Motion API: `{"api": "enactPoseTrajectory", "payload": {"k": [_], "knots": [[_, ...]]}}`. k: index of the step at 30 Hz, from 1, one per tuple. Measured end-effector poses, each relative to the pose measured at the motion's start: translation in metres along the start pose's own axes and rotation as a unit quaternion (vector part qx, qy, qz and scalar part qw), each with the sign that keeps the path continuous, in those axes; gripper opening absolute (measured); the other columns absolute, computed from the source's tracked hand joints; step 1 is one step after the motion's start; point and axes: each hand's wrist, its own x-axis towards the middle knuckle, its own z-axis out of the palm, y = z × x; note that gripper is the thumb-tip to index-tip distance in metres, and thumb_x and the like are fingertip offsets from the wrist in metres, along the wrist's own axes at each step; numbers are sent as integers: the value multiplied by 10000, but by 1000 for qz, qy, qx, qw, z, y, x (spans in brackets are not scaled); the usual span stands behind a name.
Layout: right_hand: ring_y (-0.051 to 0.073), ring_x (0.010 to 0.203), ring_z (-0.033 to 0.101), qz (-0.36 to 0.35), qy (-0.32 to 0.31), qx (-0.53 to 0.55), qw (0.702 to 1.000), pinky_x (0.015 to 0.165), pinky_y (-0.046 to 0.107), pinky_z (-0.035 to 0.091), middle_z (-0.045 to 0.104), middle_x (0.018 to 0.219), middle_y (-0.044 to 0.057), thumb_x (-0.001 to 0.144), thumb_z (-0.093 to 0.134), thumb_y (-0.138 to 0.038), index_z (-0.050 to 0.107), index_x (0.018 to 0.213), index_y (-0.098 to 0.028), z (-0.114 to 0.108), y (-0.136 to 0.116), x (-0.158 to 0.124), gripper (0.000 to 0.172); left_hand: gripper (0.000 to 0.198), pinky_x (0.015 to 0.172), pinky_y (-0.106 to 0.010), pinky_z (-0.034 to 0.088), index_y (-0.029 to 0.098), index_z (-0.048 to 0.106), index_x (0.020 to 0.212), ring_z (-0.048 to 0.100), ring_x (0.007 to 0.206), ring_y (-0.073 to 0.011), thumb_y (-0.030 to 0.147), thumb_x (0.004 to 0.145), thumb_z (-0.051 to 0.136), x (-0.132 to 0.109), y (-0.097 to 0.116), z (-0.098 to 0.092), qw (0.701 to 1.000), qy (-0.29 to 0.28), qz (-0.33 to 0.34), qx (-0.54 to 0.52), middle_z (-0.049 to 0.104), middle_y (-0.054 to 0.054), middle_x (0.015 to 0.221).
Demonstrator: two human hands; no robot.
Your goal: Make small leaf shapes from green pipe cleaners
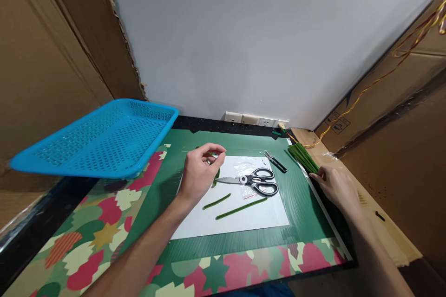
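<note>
A sheet of paper [251,222] lies mid-frame, the left hand [200,174] pinching a stem piece [217,174] over its left half, scissors [256,181] on its right half, a short stem [216,201] and a long stem [241,208] below them, snips [275,161] above its upper right corner, a stem bundle [303,158] further right touching the right hand [336,185], a basket [101,141] at left.

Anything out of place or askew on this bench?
The blue basket stands out: it sits tilted, its left end hanging past the table edge rather than lying flat. The cardboard behind it has a ragged, torn edge. Scissors and cut green stems lie loose on the white sheet.
</note>
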Motion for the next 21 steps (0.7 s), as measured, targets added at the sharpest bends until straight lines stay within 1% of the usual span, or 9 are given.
{"api": "enactPoseTrajectory", "payload": {"k": [3,6,9,11,14,18,21], "knots": [[237,727,654,7,12,51,999,608,308,319,721,753,52,984,619,-433,641,786,-219,1,6,1,293,118,597,-240,484,177,764,865,598,647,-130,287,827,747,0,0,0,1000,1,1,3,752,-34,868],[226,732,650,11,25,78,997,612,304,311,722,783,47,952,622,-349,659,823,-215,5,11,3,189,130,596,-241,479,171,762,870,586,641,-126,294,830,743,0,-2,1,1000,-4,-3,6,750,-36,873],[221,722,644,5,24,74,997,613,302,309,726,790,38,914,651,-340,684,871,-218,9,11,4,134,145,589,-238,465,168,763,894,567,633,-118,301,842,735,-1,-4,2,1000,-18,-7,11,749,-34,894],[227,719,639,-4,24,65,998,612,306,303,728,779,42,892,667,-334,697,866,-219,10,9,4,122,145,584,-235,454,169,763,901,552,629,-111,300,847,733,-2,-5,3,1000,-24,-9,15,749,-31,909],[249,778,648,-13,32,57,998,626,310,307,742,810,66,880,658,-286,703,844,-216,8,5,1,91,130,579,-233,441,171,763,892,534,617,-104,288,848,730,-2,-5,3,999,-28,-11,19,747,-26,906],[246,773,653,-7,41,69,997,631,308,328,742,810,59,913,608,-297,692,823,-224,6,6,0,143,131,582,-237,442,168,762,887,527,612,-104,287,845,729,-1,-5,3,999,-29,-13,16,742,-28,897],[247,766,670,6,52,104,993,641,310,365,746,813,58,931,569,-319,720,869,-228,8,13,2,187,139,585,-243,441,165,761,888,523,607,-105,292,841,730,-1,-6,4,999,-32,-14,16,743,-37,908]]}}
